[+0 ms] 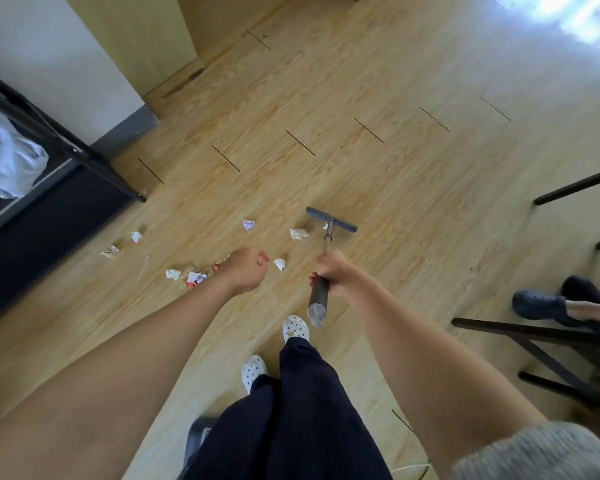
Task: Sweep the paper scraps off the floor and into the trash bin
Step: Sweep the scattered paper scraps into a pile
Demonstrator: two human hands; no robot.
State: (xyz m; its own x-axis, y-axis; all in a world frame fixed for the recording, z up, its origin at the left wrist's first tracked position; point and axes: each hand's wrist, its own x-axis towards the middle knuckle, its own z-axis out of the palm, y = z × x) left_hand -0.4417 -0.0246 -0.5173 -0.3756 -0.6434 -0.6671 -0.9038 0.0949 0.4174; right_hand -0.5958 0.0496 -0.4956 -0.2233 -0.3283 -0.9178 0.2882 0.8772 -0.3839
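Head view: right hand [330,271] has its fingers wrapped round the broom handle [319,294]. Broom head [331,220] sits on the floor [395,168], just beside one white scrap [298,233]. Left hand [246,268] is curled into a fist, holding nothing. Paper scraps [194,278] are strewn toward the black rack [94,161] at the floor's left edge, not gathered. Trash bin not identifiable. Judgement: sweeping barely begun; gathering and binning remain.
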